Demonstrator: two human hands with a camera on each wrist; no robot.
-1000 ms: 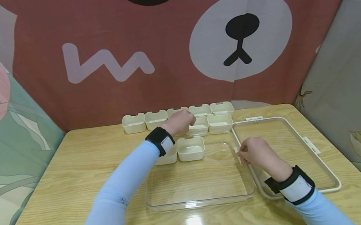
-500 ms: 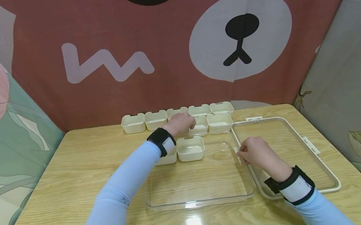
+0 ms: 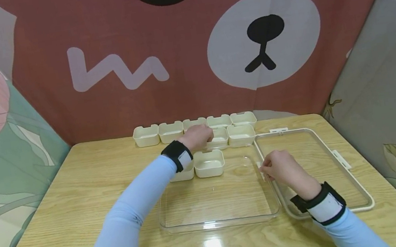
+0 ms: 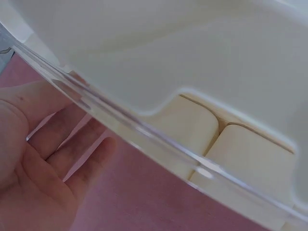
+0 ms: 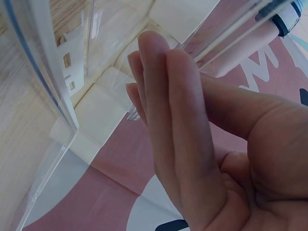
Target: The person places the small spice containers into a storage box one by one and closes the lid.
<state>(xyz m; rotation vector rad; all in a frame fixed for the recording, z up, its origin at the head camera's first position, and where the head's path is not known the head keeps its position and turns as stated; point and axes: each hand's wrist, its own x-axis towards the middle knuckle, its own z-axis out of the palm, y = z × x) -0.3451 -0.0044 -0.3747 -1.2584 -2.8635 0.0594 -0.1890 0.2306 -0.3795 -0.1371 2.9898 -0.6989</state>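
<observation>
A clear plastic box [image 3: 218,223] sits on the table with two cream tubs [image 3: 210,168] at its back. My right hand [image 3: 289,171] pinches the box's right wall; in the right wrist view its fingers [image 5: 190,139] are straight, the thumb behind them. My left hand [image 3: 197,136] reaches over the back rim, near the row of cream tubs [image 3: 242,136] behind the box. In the left wrist view, the left hand's thumb and fingertips come together at the clear rim [image 4: 207,169]; I cannot tell whether they grip it.
Further cream tubs [image 3: 146,136] line the back of the wooden table [image 3: 113,174]. Right of the box lies a clear lid with a pale frame [image 3: 291,131] and side latches [image 3: 341,159]. A printed curtain [image 3: 185,91] hangs behind the table.
My left hand has shifted very slightly downward in the head view from a second ago. My right hand, the box, the lid and the tubs stay in place.
</observation>
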